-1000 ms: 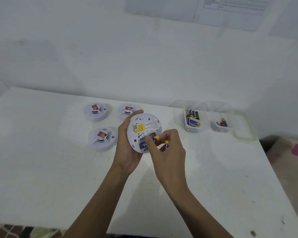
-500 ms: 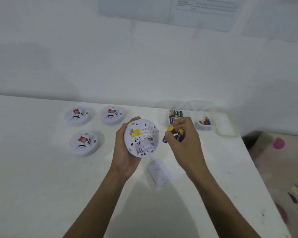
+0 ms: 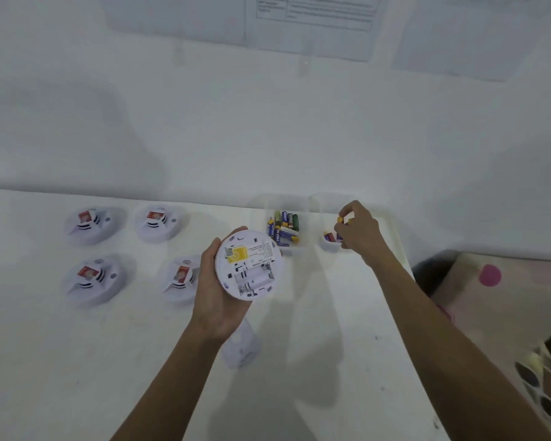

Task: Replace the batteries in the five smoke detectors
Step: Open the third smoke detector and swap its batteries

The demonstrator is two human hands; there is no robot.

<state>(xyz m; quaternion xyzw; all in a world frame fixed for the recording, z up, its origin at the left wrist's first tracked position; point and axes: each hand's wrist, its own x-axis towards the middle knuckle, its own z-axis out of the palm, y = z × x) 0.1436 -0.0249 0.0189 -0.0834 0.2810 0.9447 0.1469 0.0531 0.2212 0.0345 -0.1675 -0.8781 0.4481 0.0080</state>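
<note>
**Grip.** Your left hand (image 3: 217, 300) is closed around the rim of the smoke detector (image 3: 248, 265), thumb on its left edge and fingers underneath. It is held off the table (image 3: 77, 345) with its back facing you. The battery bay (image 3: 255, 280) in the lower half of that back is open and shows no cells.

Your right hand (image 3: 360, 232) is well right of the detector. It pinches the pinched batteries (image 3: 341, 220) at the fingertips, just above the small clear tub (image 3: 326, 246). Only their yellow ends show, so I cannot confirm the count.

**Handling.** I judge the detector to be a light, rigid plastic shell with a smooth surface that could slip. Hold it by the rim as you are doing, and keep your fingers off the bay's contacts and thin tabs. The cells are small, hard and inclined to roll, so pinch each at mid-length.

**Position.** The larger clear tub (image 3: 295, 249) sits just right of the detector and behind it, and holds the loose batteries (image 3: 283, 229). The battery cover (image 3: 240, 345) lies on the table just in front of the detector, partly under your left wrist. The four other detectors (image 3: 91, 278) stand to its left, face up, the nearest partly hidden by your left hand.

**Finding.** I judge this unit to be emptied and not yet refilled.
</note>
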